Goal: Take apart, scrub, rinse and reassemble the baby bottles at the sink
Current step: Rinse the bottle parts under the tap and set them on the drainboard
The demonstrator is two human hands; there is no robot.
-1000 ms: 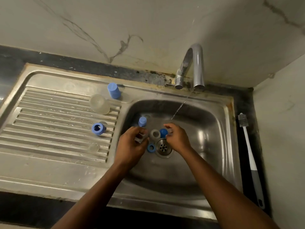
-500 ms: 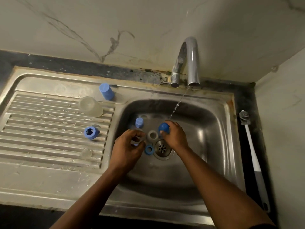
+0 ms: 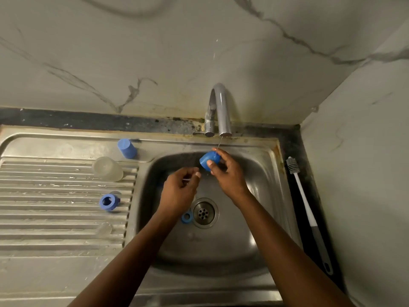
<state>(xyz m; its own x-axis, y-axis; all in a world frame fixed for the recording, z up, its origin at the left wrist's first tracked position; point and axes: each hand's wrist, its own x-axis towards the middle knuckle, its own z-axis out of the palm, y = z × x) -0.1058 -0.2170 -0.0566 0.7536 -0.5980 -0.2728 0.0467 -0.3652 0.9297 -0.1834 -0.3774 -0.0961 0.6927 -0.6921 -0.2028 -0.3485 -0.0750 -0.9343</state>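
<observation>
Right hand (image 3: 229, 176) gripped a round blue plastic cap (image 3: 207, 161) under the thin tap stream (image 3: 219, 144), upper centre; rotating it would rinse inside. Left hand (image 3: 179, 192) curled, hold unclear.

Dim, yellowish light is washing the scene evenly. The basin (image 3: 267, 180) wall just below the tap (image 3: 218, 103) is sitting in deep shadow, while soft glints are showing on the steel below and right of it. Far left of the tap, the drainboard (image 3: 55, 196) ridges are bowing from wide-angle distortion. The left hand (image 3: 179, 191) is blurring slightly.
</observation>
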